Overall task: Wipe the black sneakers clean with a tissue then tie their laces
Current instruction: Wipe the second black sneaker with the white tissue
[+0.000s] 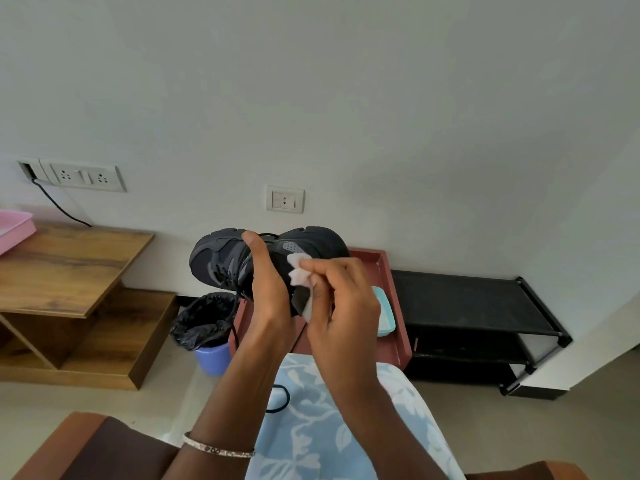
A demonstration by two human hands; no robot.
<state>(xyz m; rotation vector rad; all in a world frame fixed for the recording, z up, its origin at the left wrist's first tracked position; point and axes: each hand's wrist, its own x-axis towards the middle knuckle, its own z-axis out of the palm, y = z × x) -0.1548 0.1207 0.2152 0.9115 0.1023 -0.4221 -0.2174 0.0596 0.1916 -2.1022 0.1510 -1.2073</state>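
Note:
A black sneaker point(221, 258) is held up in the air in front of me, lying sideways with its sole toward the wall. My left hand point(268, 289) grips it round the middle, thumb up over the top. A black lace point(234, 327) hangs down from it. My right hand point(341, 299) pinches a white tissue point(299, 271) and presses it against the sneaker's side near the heel. The second sneaker is not in view.
A red-brown tray table point(391, 306) with a pale blue dish point(384, 313) stands under the hands. A blue bin with a black liner point(207, 323) is to its left, a wooden shelf unit point(69, 271) further left, a black shoe rack point(467, 306) to the right.

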